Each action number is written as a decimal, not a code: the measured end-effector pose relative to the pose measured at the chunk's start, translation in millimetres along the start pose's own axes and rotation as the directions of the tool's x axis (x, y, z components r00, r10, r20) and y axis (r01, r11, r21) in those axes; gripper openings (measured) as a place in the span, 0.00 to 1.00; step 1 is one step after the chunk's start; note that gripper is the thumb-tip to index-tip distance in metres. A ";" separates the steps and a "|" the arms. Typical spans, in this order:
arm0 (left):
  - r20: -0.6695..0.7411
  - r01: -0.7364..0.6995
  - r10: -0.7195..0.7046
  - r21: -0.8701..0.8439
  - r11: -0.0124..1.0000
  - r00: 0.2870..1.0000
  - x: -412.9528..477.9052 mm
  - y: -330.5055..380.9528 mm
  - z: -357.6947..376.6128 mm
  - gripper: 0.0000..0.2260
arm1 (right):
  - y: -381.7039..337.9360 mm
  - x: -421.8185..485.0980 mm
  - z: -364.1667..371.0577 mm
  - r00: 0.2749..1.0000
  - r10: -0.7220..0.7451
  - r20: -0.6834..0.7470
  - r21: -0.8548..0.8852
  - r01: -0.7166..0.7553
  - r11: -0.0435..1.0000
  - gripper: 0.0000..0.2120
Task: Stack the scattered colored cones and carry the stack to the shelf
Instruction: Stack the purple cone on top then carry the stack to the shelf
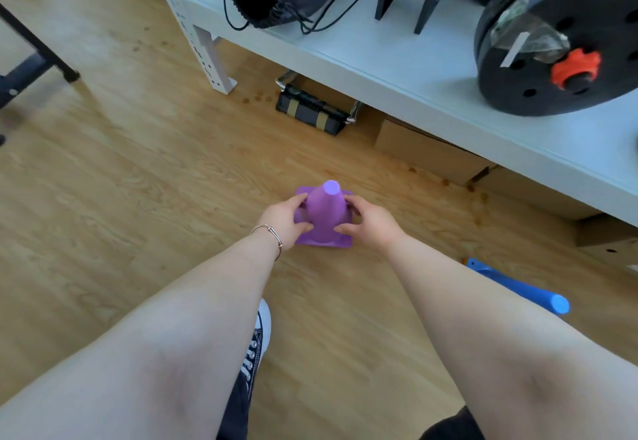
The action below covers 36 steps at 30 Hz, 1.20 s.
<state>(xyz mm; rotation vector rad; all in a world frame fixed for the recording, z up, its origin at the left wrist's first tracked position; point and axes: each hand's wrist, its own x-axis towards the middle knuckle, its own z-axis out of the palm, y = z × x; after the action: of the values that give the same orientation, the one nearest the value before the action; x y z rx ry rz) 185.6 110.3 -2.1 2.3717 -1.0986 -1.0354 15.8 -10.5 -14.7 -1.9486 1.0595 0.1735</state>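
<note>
Your left hand [286, 220] and right hand [371, 224] clasp the purple cone [326, 213] from either side, fingers wrapped around its body just above the square base. That cone stands upright on the wooden floor [138, 163], in front of the grey shelf [397, 63]. A blue cone [518, 289] lies tipped over on the floor to the purple cone's right, well apart. Grip evenly on both sides and lift straight up, so the base stays level when you lower it over the next cone.
</note>
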 end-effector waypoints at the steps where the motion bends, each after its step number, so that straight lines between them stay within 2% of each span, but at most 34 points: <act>1: 0.000 -0.008 0.008 -0.032 0.999 1.000 -1.3 7.2 2.1 0.30 | 2.6 -5.4 -7.1 1.000 -0.011 -0.020 0.020 0.011 1.000 0.34; 6: 0.046 -0.066 0.073 -0.142 0.988 0.996 -16.1 52.3 13.0 0.29 | 21.7 -41.1 -41.3 0.997 -0.004 -0.079 0.132 0.015 0.991 0.33; 12: 0.062 -0.155 0.166 -0.152 0.976 0.984 -39.5 117.5 17.7 0.27 | 42.3 -101.5 -91.8 0.983 0.020 -0.180 0.242 0.024 0.970 0.32; 21: 0.093 -0.340 0.357 -0.156 0.927 0.930 -86.6 213.4 32.2 0.27 | 74.0 -198.0 -167.3 0.947 0.032 -0.320 0.234 0.046 0.971 0.30; 28: 0.128 -0.398 0.415 -0.138 0.907 0.901 -116.0 263.2 56.6 0.27 | 103.3 -257.2 -191.3 0.907 0.071 -0.415 0.222 0.025 0.975 0.31; 36: 0.237 -0.433 0.454 -0.137 0.891 0.859 -138.0 297.3 91.2 0.27 | 133.9 -298.9 -199.2 0.901 0.166 -0.401 0.255 -0.064 0.965 0.31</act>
<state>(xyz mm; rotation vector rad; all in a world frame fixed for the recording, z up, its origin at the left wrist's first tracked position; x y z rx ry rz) -96.9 23.0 166.2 1.8173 -1.5739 -1.2072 -322.7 -11.5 165.2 -1.7425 1.4081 -0.3127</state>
